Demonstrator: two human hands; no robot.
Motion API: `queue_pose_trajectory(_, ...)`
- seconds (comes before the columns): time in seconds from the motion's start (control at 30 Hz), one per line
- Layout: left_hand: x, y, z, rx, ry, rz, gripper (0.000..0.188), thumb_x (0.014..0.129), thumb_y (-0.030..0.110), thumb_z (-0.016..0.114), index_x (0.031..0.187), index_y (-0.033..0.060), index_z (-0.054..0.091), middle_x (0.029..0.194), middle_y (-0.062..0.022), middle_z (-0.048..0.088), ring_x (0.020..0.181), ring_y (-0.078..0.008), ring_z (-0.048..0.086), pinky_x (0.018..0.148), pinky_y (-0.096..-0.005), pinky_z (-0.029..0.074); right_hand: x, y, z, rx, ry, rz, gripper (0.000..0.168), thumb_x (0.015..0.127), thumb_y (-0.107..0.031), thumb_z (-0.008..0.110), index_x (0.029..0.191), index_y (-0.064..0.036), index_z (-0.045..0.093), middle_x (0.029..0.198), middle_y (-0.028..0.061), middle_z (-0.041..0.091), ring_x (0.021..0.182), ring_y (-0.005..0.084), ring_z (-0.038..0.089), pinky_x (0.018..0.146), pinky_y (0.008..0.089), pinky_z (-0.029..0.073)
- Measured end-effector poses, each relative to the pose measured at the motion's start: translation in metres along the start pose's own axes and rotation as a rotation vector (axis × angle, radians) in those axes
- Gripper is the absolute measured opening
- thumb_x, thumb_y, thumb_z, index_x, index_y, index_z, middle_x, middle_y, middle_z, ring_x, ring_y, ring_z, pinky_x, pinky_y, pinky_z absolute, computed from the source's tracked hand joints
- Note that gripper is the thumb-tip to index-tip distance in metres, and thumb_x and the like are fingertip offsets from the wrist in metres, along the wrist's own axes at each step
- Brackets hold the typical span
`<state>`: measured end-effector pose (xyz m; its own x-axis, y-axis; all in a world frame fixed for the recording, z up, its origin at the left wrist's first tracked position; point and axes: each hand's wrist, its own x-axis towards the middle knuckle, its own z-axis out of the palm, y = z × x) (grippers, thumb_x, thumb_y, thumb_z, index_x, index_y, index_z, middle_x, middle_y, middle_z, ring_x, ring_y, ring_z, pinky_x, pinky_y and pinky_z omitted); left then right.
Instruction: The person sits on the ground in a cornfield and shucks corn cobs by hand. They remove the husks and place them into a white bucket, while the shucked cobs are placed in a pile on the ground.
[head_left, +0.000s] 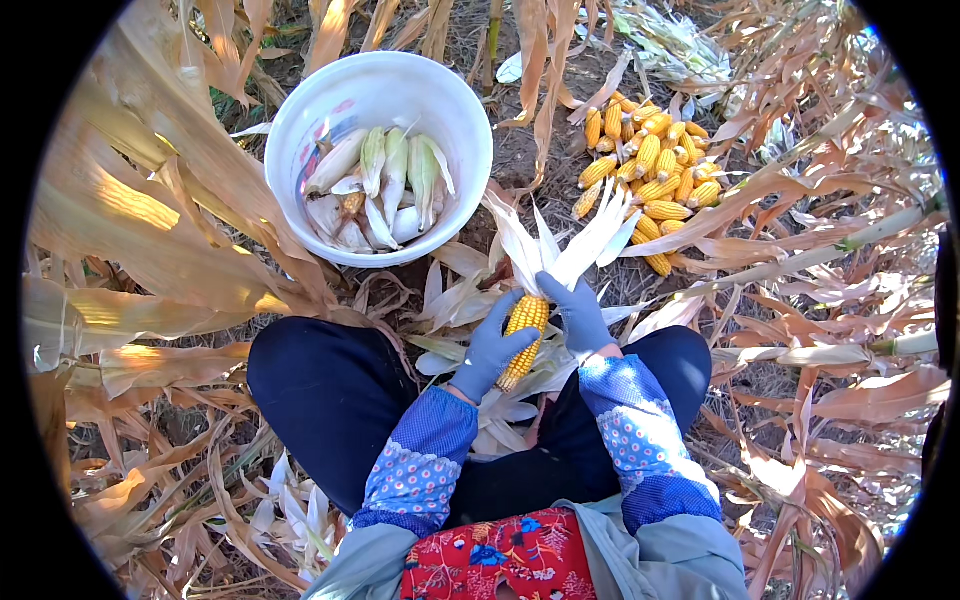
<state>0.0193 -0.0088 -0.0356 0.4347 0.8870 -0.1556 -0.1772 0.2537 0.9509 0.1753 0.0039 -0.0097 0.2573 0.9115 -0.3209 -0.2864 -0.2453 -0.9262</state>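
My left hand (491, 349), in a grey glove, is wrapped around a yellow ear of corn (526, 337). Pale husks (562, 244) are peeled back from the ear's far end and fan out away from me. At the base of those husks, my right hand (576, 313), gloved too, grips where they join the cob. Beyond my left hand a white plastic bucket (480, 150) holds several ears of corn still in their husks (394, 176). A pile of bare yellow ears (652, 165) lies on the ground to the far right.
Loose husks (502, 427) litter the ground between my crossed legs (330, 397). Tall dry corn leaves (172, 217) crowd the left side. On the right, leaning corn stalks (817, 262) reach in near the pile. More stripped husks (667, 45) lie heaped at the back.
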Motion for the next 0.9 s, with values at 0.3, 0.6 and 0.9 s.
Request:
queue_pose_trajectory(0.3,-0.012,0.018,0.023,0.411,0.18,-0.148,0.067,0.079,0.047,0.063,0.126,0.0036,0.044,0.107,-0.0196,0.061,0.097,-0.03,0.062,0.082,-0.0352,0.047,-0.003,0.012,0.025,0.212,0.129,-0.038,0.038,0.08,-0.011,0.062,0.113,0.005,0.054,0.101,0.0105,0.062,0.089,0.0186,0.06,0.079,0.0297,0.046)
queue_pose_trajectory(0.6,-0.013,0.015,0.023,0.466,0.169,-0.009,0.064,0.08,0.042,0.064,0.126,0.0012,0.045,0.106,-0.0194,0.061,0.096,-0.0275,0.062,0.082,-0.0345,0.047,0.015,0.007,0.01,0.358,0.168,-0.12,0.033,0.088,-0.019,0.058,0.114,0.002,0.055,0.1,0.0099,0.061,0.086,0.021,0.062,0.073,0.0317,0.05)
queue_pose_trajectory(0.9,-0.013,0.0,0.03,0.1,0.128,-0.2,0.048,0.09,0.039,0.052,0.117,0.0,0.05,0.104,-0.0133,0.062,0.089,-0.0226,0.062,0.076,-0.0315,0.048,0.02,0.0,0.032,0.5,0.487,-0.117,0.041,0.089,-0.029,0.055,0.112,0.005,0.053,0.097,0.0131,0.062,0.079,0.0228,0.063,0.067,0.035,0.052)
